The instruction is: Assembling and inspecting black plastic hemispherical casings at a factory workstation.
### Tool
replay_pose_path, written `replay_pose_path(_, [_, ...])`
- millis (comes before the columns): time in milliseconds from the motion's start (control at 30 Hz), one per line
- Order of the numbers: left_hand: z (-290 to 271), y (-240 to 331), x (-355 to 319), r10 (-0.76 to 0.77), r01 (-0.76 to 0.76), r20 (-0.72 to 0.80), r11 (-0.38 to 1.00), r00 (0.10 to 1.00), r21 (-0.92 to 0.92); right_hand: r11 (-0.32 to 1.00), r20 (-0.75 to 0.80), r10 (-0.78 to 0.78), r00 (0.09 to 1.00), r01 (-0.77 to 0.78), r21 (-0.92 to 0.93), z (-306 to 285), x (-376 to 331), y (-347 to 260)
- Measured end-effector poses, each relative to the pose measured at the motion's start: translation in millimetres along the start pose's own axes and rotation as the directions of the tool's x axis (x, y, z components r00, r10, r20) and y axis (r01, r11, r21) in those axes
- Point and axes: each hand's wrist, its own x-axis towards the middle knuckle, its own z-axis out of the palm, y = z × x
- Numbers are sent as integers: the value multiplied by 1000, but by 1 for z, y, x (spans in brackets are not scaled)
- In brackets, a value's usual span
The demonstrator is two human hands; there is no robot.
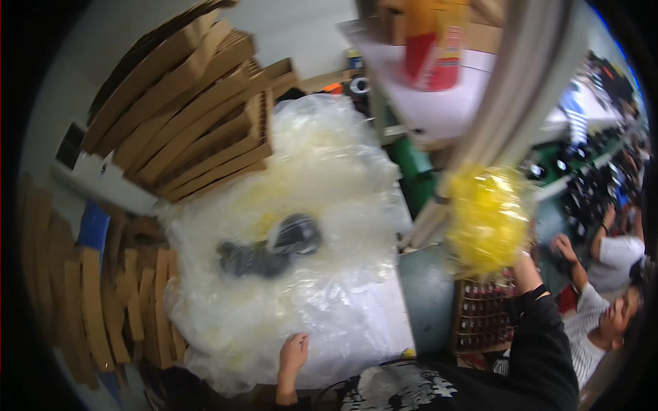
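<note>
On the right, my right hand (526,272) holds up a clear plastic bag of yellow contents (488,220). The bag hides most of its fingers, and what is inside is too blurred to name. My left hand (293,352) lies near the front edge of the white table (384,312), over the clear plastic bags (329,274), its fingers loosely extended with nothing visible in them. Those crinkled bags cover most of the tabletop, some with a yellow tint. Among them lie black items in clear wrap (293,236), whose kind I cannot make out.
Cardboard trays (199,116) are stacked at the back left, with more cardboard pieces (103,294) on the left. Pale upright posts (504,103) stand right of the table. Beyond are a divided crate (483,315), a red and yellow container (433,55) and another person (596,329).
</note>
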Motion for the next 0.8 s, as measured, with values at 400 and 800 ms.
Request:
replay_pose_path(400, [19, -3, 165, 107, -75, -493, 994, 863, 85, 956, 162, 56, 985, -6, -293, 84, 106, 118])
replay_pose_path(800, [-3, 78, 203, 220, -169, -492, 975, 842, 145, 875, -6, -267, 964, 240, -420, -50, -6, 135])
